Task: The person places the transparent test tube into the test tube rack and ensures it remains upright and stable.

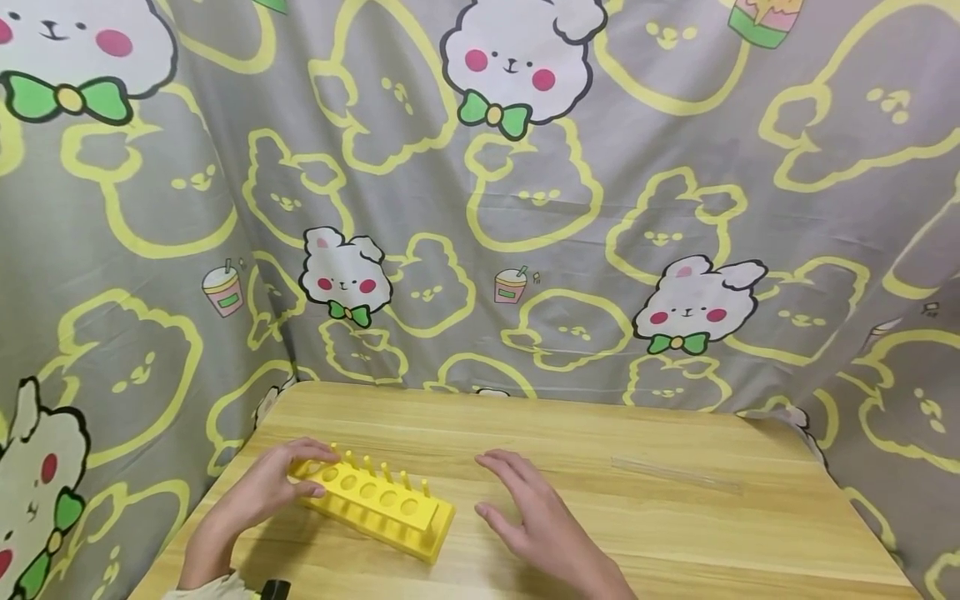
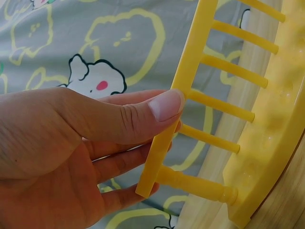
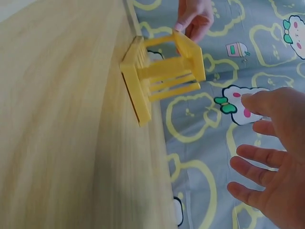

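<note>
A yellow test tube rack (image 1: 375, 483) with a row of round holes and upright pegs stands on the table, left of the middle. My left hand (image 1: 273, 487) grips the left end of its upper plate. In the left wrist view, the thumb of that left hand (image 2: 71, 129) presses on the edge of the rack's plate (image 2: 194, 47), with fingers behind it. To the right of the rack, apart from it, my right hand (image 1: 536, 517) hovers with fingers extended and holds nothing. The right wrist view shows this right hand (image 3: 279, 162) facing the end of the rack (image 3: 136, 90).
Thin clear tubes or rods (image 1: 675, 474) lie on the wooden table (image 1: 750, 542) at the right; how many, I cannot tell. A grey curtain (image 1: 450, 208) with cartoon rabbits hangs behind the table and along its sides. A black piece (image 1: 275, 590) shows beside the left sleeve.
</note>
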The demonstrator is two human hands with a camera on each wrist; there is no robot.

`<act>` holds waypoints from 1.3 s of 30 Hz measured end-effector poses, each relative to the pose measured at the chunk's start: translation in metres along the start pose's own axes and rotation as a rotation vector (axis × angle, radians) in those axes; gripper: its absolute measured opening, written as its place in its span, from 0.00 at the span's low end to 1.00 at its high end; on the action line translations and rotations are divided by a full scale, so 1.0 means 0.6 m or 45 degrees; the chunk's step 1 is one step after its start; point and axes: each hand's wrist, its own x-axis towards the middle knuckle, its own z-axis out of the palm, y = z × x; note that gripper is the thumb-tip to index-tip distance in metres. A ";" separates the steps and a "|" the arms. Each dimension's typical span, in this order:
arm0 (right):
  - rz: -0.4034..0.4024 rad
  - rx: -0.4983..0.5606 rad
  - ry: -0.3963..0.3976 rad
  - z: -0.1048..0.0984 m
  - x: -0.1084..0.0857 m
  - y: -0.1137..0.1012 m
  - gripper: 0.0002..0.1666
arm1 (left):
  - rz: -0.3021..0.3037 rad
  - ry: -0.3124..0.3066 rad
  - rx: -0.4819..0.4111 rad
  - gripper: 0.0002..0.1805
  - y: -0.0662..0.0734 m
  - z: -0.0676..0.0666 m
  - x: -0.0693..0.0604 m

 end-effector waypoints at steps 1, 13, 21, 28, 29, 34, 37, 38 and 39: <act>0.006 0.003 -0.014 0.004 0.003 -0.003 0.33 | 0.000 -0.001 -0.005 0.21 -0.001 -0.001 0.000; -0.039 0.035 -0.059 0.055 0.025 -0.030 0.32 | 0.003 0.007 0.014 0.22 -0.003 0.001 0.001; -0.058 0.045 -0.026 0.074 0.034 -0.044 0.30 | 0.003 -0.005 0.020 0.22 -0.002 -0.001 0.003; -0.077 0.048 -0.029 0.092 0.040 -0.055 0.31 | 0.011 -0.007 0.018 0.23 -0.005 0.000 0.000; -0.075 0.049 -0.029 0.094 0.040 -0.057 0.31 | 0.013 -0.008 0.022 0.22 -0.005 0.000 0.000; -0.055 0.043 -0.044 0.104 0.044 -0.065 0.29 | 0.012 -0.016 0.030 0.22 -0.007 0.001 0.000; -0.045 0.029 -0.056 0.110 0.045 -0.069 0.28 | 0.011 -0.018 0.035 0.22 -0.006 0.001 0.001; -0.045 0.022 -0.056 0.112 0.046 -0.070 0.27 | 0.011 -0.017 0.036 0.22 -0.006 0.001 0.001; -0.046 0.016 -0.057 0.113 0.047 -0.071 0.27 | 0.012 -0.017 0.037 0.22 -0.006 0.001 0.002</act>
